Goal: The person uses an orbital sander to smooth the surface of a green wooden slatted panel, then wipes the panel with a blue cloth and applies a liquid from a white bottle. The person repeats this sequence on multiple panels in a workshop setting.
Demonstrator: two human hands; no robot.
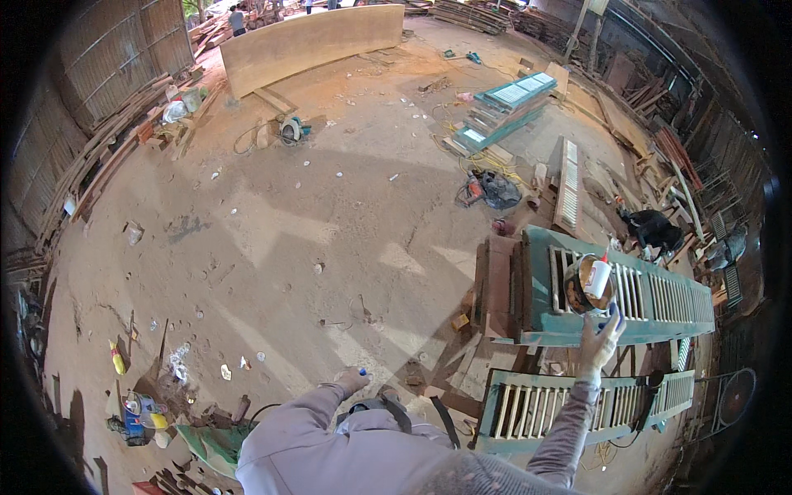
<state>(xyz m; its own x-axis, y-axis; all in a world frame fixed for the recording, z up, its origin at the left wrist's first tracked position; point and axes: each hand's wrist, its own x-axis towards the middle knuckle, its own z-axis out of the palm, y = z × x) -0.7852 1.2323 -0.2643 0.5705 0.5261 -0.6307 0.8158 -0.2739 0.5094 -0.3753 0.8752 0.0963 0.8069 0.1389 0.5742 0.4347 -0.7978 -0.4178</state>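
Note:
A teal louvered shutter panel (540,285) lies flat on a stack at my right. On its slats sits a round dark bowl (575,290) with brownish contents. A white squeeze bottle (597,279) with a red nozzle leans inside the bowl. My right hand (602,337) is at the bowl's near edge, thumb and fingers apart; whether it touches the rim is unclear. Blue shows at its fingertips. Low beside my body, my left hand (353,379) is over the dirt floor, with a spot of blue at the fingers. Its grip is too small to make out.
Another louvered shutter (528,408) lies nearer me, below the stack. Beyond are a drill (473,186) beside a black bag (500,190), more stacked shutters (520,91) and a circular saw (291,129). A large wooden board (313,45) stands at the back. A black dog-like shape (652,231) lies right.

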